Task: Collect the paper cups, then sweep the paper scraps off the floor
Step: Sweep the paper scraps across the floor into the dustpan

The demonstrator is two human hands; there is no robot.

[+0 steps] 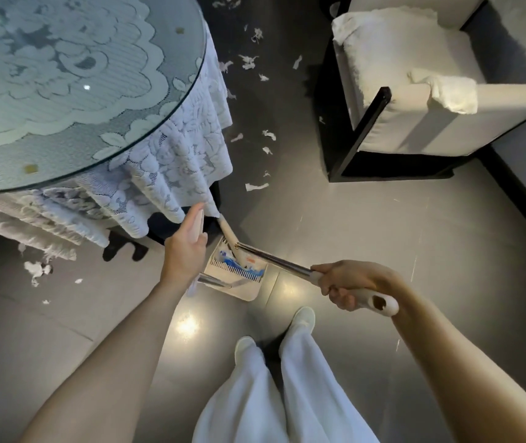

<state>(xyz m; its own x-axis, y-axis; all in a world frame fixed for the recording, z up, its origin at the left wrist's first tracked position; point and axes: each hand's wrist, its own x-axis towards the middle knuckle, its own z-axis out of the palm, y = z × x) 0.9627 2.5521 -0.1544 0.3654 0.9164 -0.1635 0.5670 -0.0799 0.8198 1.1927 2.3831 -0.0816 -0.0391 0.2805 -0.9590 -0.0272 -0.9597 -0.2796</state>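
Head view looks straight down onto a glossy grey tiled floor (pixel 383 235) that throws back bright spots of light. The left hand (pixel 185 254) is curled round a smooth cream handle (pixel 198 223), whose rounded tip sticks out above the fingers. A shiny metal tube (pixel 213 280) comes out below the palm, next to the dustpan (pixel 245 287). The dustpan is a white, boxy plastic tray with a row of fine comb teeth along one edge. It stands on the floor just in front of the person's feet, and something crumpled in blue and white lies inside it; what it is cannot be told.

The right hand (pixel 348 284) is wrapped tight round the white plastic grip of the broom (pixel 274 259), which ends in an oval hanging hole. Its polished steel shaft slants over the dustpan toward the hem of the cloth.

Paper scraps (pixel 257 186), torn, curled and white, lie strewn over the floor between the table and the armchair (pixel 408 75); more lie at the lower left under the cloth's edge. The round tabletop (pixel 95 91) is clear glass over a lace tablecloth (pixel 175 161) with a flower pattern, which hangs in soft folds. The armchair has white fuzzy cushions in a black angular frame. Loose white trousers (pixel 287 394) and pale shoes (pixel 303 318) show below.
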